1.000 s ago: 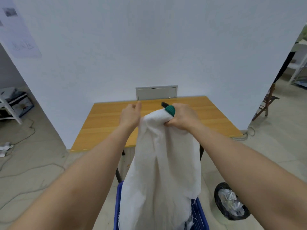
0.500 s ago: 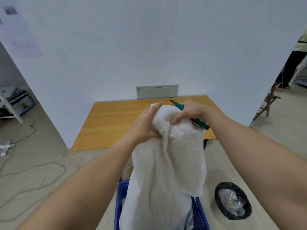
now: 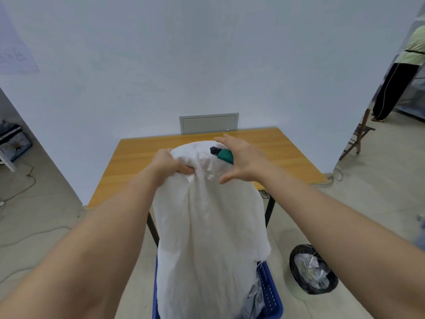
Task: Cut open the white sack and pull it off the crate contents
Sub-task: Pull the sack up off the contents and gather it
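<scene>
The white sack (image 3: 211, 226) hangs tall in front of me, its lower part down inside the blue crate (image 3: 269, 293). My left hand (image 3: 171, 164) clutches a bunch of cloth at the sack's top left. My right hand (image 3: 241, 162) hovers at the top right with thumb and forefinger spread, a green-handled cutter (image 3: 224, 155) tucked against its palm, dark tip pointing left over the cloth. Grey crate contents (image 3: 253, 300) peek out at the sack's lower right; the rest is hidden.
A wooden table (image 3: 138, 162) stands just beyond the sack against a white wall. A black bin (image 3: 312, 268) with crumpled plastic sits on the floor at right. Another person (image 3: 395, 77) and a folding chair (image 3: 358, 137) are far right. Cables run over the floor at left.
My right hand let go of the cloth and spread its fingers, turning the cutter so its tip points left. My left hand slid lower on the sack's top left and keeps its grip.
</scene>
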